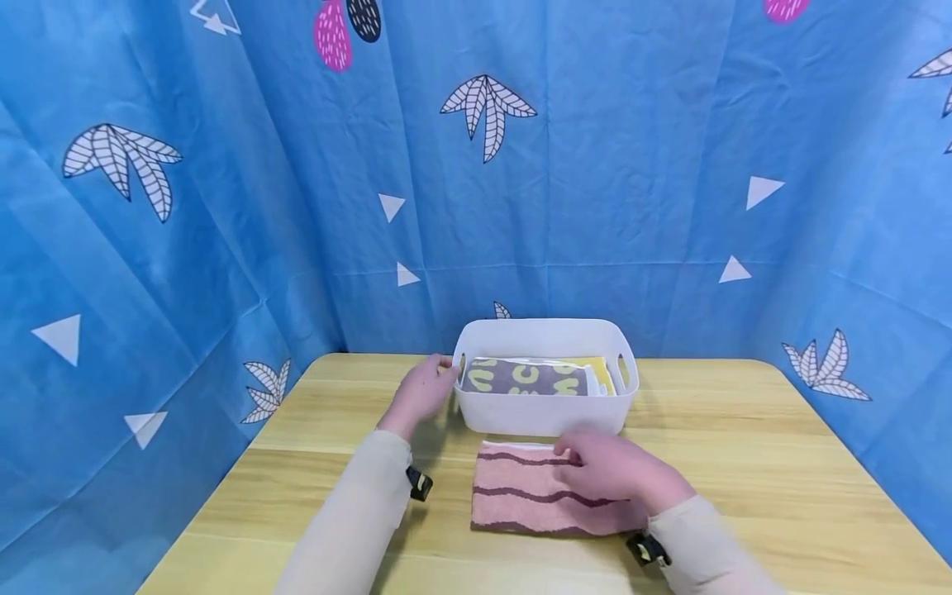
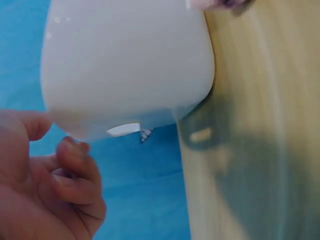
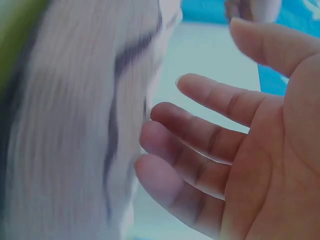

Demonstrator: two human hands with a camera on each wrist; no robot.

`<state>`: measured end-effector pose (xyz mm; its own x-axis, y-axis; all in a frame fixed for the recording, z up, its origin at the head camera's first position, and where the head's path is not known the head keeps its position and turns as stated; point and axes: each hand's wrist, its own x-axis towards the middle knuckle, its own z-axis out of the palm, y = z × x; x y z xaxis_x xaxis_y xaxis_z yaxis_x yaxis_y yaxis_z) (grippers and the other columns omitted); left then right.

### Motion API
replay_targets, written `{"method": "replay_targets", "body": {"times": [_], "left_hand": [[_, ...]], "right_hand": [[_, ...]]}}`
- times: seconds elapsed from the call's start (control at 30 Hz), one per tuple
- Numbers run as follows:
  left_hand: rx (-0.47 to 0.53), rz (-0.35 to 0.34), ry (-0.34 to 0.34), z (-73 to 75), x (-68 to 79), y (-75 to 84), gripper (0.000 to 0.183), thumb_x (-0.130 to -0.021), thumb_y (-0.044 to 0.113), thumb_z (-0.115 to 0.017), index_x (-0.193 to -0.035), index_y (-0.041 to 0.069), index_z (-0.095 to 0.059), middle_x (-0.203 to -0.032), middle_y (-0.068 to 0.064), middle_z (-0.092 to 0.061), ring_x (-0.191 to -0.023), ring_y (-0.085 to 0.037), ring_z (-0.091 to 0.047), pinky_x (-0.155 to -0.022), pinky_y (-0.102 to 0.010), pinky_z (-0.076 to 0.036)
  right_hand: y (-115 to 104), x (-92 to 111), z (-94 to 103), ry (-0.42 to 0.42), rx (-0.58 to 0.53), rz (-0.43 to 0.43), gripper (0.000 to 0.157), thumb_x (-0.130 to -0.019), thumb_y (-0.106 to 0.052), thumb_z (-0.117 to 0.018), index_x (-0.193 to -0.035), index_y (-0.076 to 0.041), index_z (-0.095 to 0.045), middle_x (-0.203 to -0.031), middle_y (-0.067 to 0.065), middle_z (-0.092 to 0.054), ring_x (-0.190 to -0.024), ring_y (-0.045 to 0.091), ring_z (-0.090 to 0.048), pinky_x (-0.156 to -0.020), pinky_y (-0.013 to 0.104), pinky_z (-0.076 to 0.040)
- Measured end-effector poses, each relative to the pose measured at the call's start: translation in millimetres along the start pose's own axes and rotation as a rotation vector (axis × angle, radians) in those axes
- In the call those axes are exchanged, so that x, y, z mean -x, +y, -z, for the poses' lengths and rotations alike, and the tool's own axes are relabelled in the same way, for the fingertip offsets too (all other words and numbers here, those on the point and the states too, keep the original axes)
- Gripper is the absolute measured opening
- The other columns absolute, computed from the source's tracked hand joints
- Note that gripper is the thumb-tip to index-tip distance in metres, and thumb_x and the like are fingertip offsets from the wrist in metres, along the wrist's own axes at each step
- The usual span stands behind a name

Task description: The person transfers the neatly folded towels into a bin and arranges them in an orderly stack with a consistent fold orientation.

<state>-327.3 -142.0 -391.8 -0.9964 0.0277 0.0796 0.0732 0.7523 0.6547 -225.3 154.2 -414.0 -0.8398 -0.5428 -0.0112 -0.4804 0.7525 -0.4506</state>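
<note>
A white plastic basket (image 1: pixel 546 416) stands at the back of the table, with folded cloths inside, one grey-purple with yellow-green shapes (image 1: pixel 524 376). My left hand (image 1: pixel 426 387) is at its left end; the left wrist view shows thumb (image 2: pixel 37 124) and curled index finger at the rim's corner, pinching it. In front of the basket lies a folded pink towel (image 1: pixel 521 487) with wavy maroon stripes. Over its right half is my right hand (image 1: pixel 613 471), fingers spread and loosely bent. In the right wrist view, the fingertips (image 3: pixel 155 172) are right at the towel's edge, with nothing gripped.
A yellow cloth (image 1: pixel 601 372) shows at the basket's right side, partly behind the patterned one. The basket has oval handle holes at both ends. A blue patterned curtain (image 1: pixel 595 207) hangs behind and beside the wooden table (image 1: pixel 744 463).
</note>
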Motion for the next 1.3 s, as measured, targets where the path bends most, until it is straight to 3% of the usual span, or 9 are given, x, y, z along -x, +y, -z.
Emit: {"method": "replay_targets", "body": {"times": [0.13,0.33,0.47,0.67,0.8,1.0,1.3], "left_hand": [[-0.019,-0.041,-0.027,-0.9,30.9,-6.6,0.038,-0.094,0.050,-0.044,-0.110,0.019,-0.058,-0.096,0.000,-0.062,-0.088,-0.021,-0.057,-0.078,-0.043,-0.046],[-0.062,-0.074,-0.128,-12.2,63.4,-7.7,0.036,-0.093,0.053,-0.045,-0.093,0.019,-0.057,-0.071,0.000,-0.056,-0.060,-0.019,-0.054,-0.057,-0.036,-0.042],[-0.144,-0.122,-0.221,-19.7,75.6,-1.6,0.033,-0.092,0.049,-0.050,-0.081,0.018,-0.055,-0.064,0.001,-0.055,-0.054,-0.017,-0.052,-0.053,-0.035,-0.040],[-0.247,-0.121,-0.366,-29.3,85.3,0.2,0.035,-0.082,0.049,-0.061,-0.072,0.016,-0.054,-0.062,0.002,-0.052,-0.054,-0.017,-0.048,-0.051,-0.035,-0.038],[-0.223,-0.105,-0.432,-36.2,87.4,-4.3,0.034,-0.076,0.045,-0.067,-0.066,0.016,-0.052,-0.057,0.002,-0.049,-0.049,-0.016,-0.043,-0.046,-0.034,-0.035],[-0.182,-0.084,-0.457,-43.7,90.5,-7.3,0.037,-0.074,0.035,-0.073,-0.057,0.017,-0.045,-0.050,0.004,-0.040,-0.043,-0.014,-0.037,-0.043,-0.032,-0.031],[-0.212,-0.097,-0.444,-45.1,91.6,-6.8,0.032,-0.077,0.033,-0.072,-0.061,0.016,-0.050,-0.053,0.003,-0.041,-0.047,-0.015,-0.039,-0.046,-0.032,-0.034]], "right_hand": [[20,12,9.6,0.034,-0.059,-0.095,0.006,-0.088,-0.029,-0.061,-0.087,-0.023,-0.059,-0.067,-0.006,-0.054,-0.057,0.010,-0.049,-0.054,0.033,-0.042],[46,26,23.6,0.049,-0.089,-0.209,0.015,-0.086,-0.031,-0.065,-0.085,-0.019,-0.056,-0.073,-0.003,-0.055,-0.063,0.015,-0.049,-0.055,0.034,-0.040],[57,32,27.5,0.035,-0.103,-0.265,0.020,-0.083,-0.031,-0.069,-0.082,-0.015,-0.055,-0.071,0.000,-0.053,-0.062,0.016,-0.048,-0.053,0.034,-0.039],[60,33,21.9,-0.043,-0.126,-0.359,0.032,-0.076,-0.038,-0.074,-0.078,-0.013,-0.055,-0.066,0.002,-0.052,-0.059,0.017,-0.047,-0.052,0.032,-0.038],[59,31,15.6,-0.061,-0.114,-0.396,0.039,-0.071,-0.044,-0.077,-0.076,-0.012,-0.054,-0.065,0.002,-0.051,-0.058,0.016,-0.047,-0.052,0.032,-0.036],[55,28,8.6,-0.062,-0.125,-0.410,0.030,-0.071,-0.031,-0.077,-0.072,-0.011,-0.056,-0.063,0.003,-0.053,-0.056,0.018,-0.048,-0.053,0.032,-0.038],[56,27,5.6,-0.066,-0.111,-0.362,0.022,-0.077,-0.021,-0.073,-0.068,-0.011,-0.056,-0.061,0.003,-0.053,-0.054,0.017,-0.049,-0.052,0.033,-0.039]]}}
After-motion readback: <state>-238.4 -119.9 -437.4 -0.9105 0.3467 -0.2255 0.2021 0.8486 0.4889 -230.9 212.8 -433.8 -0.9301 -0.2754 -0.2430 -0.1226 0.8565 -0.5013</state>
